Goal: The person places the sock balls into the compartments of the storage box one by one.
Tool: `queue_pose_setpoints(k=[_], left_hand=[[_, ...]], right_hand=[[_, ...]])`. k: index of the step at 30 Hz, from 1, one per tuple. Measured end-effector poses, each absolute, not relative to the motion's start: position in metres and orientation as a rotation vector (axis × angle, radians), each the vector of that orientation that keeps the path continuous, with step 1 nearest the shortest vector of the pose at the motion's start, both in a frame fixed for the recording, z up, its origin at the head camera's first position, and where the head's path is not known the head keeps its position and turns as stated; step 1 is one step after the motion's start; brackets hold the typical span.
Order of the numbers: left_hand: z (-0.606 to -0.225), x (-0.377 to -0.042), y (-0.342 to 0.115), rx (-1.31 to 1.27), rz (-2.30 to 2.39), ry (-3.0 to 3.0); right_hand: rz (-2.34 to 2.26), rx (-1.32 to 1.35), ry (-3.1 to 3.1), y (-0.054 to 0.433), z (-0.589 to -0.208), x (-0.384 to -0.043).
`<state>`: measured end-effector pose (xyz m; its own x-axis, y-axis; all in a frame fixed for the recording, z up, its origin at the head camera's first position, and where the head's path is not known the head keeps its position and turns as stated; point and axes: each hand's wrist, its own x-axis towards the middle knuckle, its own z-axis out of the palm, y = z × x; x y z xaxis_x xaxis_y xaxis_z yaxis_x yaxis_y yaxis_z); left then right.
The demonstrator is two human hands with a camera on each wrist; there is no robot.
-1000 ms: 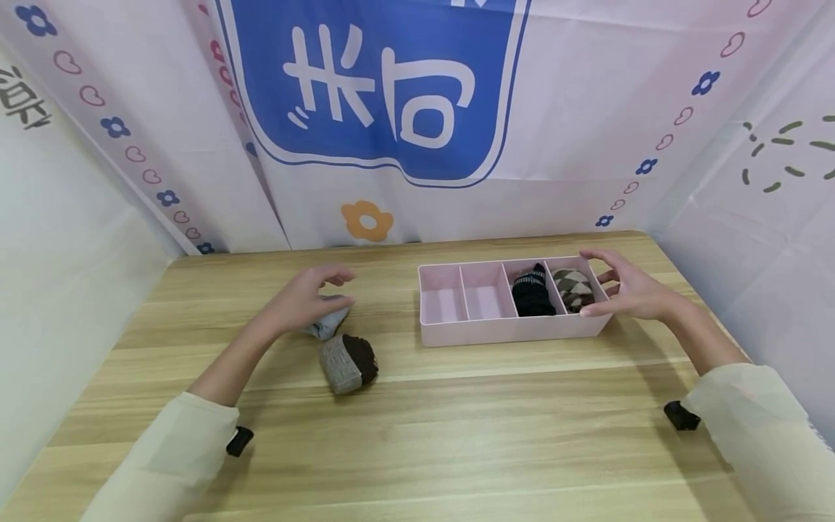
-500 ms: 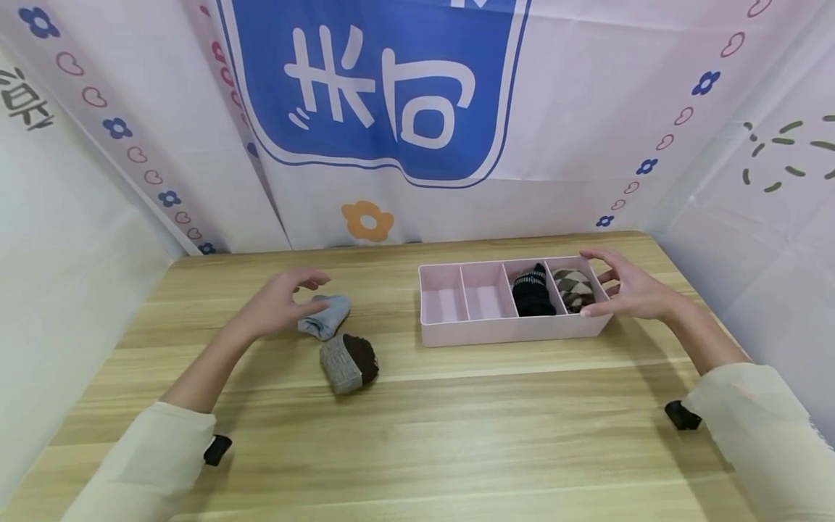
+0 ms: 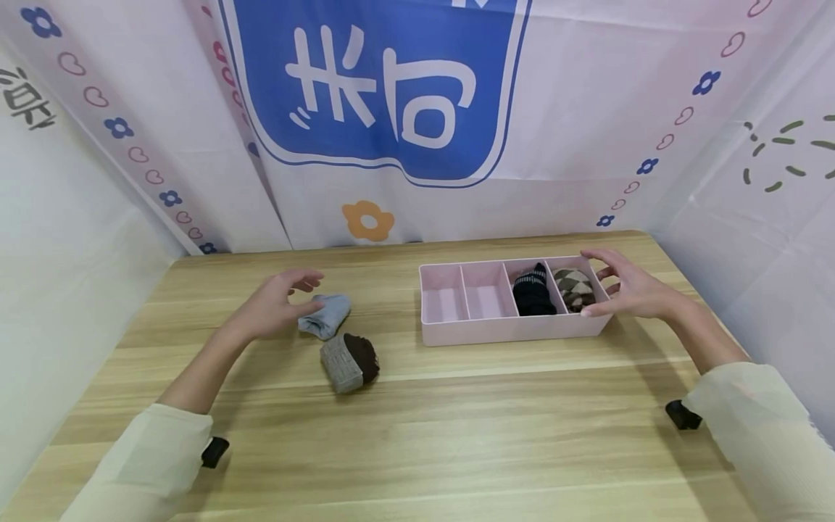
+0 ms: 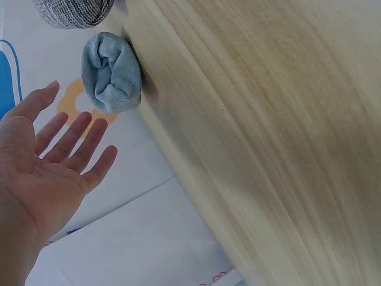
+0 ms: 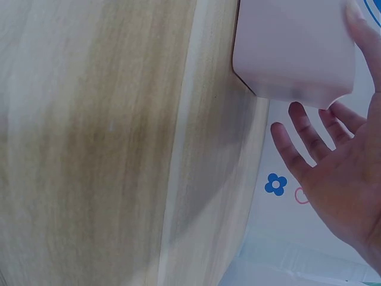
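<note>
A pink organizer box (image 3: 509,332) with a row of compartments stands on the table. A black sock (image 3: 533,293) and a brown-and-beige checked sock (image 3: 574,290) lie folded in its two right compartments. My right hand (image 3: 636,286) grips the box's right end, thumb at the near corner and index finger at the far one; its other fingers extend beside the end wall in the right wrist view. My left hand (image 3: 270,304) hovers with fingers spread beside a rolled light-blue sock (image 4: 111,73), holding nothing. Nearer to me lies a rolled grey-and-brown sock (image 3: 349,364).
The wooden table (image 3: 457,435) ends at a white printed cloth backdrop (image 3: 561,145) behind the box. White side walls (image 3: 59,290) flank the table. The box's two left compartments show bare pink floors.
My left hand has drawn back to the left from above the light-blue sock, leaving more of it in sight. The right hand and the box stay in place.
</note>
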<state>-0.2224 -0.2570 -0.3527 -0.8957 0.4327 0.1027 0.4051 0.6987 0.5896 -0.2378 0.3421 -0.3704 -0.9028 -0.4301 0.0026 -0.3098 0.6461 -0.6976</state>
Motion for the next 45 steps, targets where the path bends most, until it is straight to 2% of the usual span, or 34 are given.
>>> queue_pose_setpoints(k=[12, 21, 45], left_hand=[[-0.355, -0.225, -0.262, 0.703, 0.968, 2.825], [-0.356, -0.227, -0.266, 0.808, 0.843, 2.737], [-0.365, -0.231, -0.262, 0.725, 0.921, 2.721]], right_hand=[[-1.098, -0.615, 2.692, 0.342, -0.371, -0.238], [-1.107, -0.601, 2.67, 0.343, -0.369, -0.238], [-1.1, -0.575, 2.663, 0.344, -0.37, -0.238]])
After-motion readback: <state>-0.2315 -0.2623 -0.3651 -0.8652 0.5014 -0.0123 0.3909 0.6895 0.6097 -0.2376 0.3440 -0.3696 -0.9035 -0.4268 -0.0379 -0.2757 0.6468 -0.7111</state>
